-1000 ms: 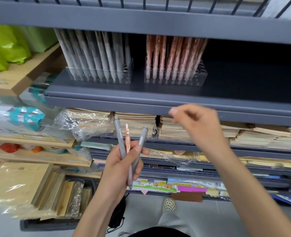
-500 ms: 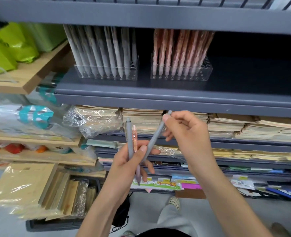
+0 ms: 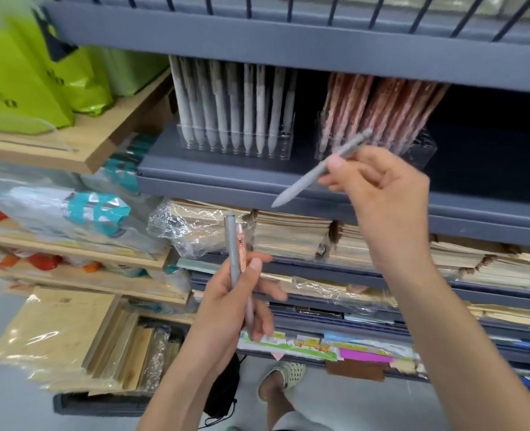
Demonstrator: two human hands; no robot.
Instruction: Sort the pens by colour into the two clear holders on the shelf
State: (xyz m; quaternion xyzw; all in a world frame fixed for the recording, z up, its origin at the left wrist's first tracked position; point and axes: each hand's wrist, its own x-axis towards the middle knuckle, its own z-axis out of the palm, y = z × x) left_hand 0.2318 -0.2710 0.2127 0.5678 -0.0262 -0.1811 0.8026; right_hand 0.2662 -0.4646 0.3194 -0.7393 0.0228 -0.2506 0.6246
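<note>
My right hand (image 3: 382, 194) pinches a grey pen (image 3: 310, 174), tip pointing down-left, in front of the grey shelf (image 3: 226, 181). Lower down, my left hand (image 3: 232, 306) grips a second grey pen (image 3: 234, 253) and a pink pen (image 3: 241, 244), both upright. On the shelf stand two clear holders: the left holder (image 3: 235, 147) is filled with several grey pens, the right holder (image 3: 419, 150) with several pink pens. The pen in my right hand hangs just before the right holder's left end.
Stacks of paper notebooks (image 3: 291, 237) fill the shelf below. Green bags (image 3: 24, 88) sit on a wooden shelf (image 3: 80, 144) at left. Wrapped wooden items (image 3: 71, 337) lie low left. The upper shelf's edge (image 3: 288, 48) overhangs the holders.
My right hand has pulled one grey pen out of my left hand's bundle and lifted it up and right toward the shelf. The left hand keeps two pens.
</note>
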